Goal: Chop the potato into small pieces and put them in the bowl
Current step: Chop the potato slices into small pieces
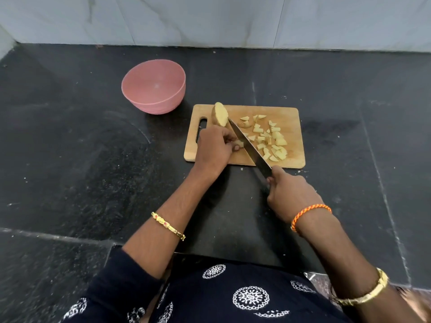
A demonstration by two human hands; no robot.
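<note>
A wooden cutting board (289,113) lies on the black counter. A potato half (220,114) stands on its left part, cut face up. Several small potato pieces (271,138) lie scattered on the board's right side. My left hand (215,148) pinches a small potato piece (239,143) against the board. My right hand (291,194) grips the handle of a large knife (247,143), whose blade runs diagonally across the board, its edge right beside that piece. A pink bowl (177,89) stands empty to the upper left of the board.
The black stone counter (81,148) stretches wide on both sides. A pale marble wall (210,19) closes off the back. A small potato crumb (242,169) lies just off the board's front edge.
</note>
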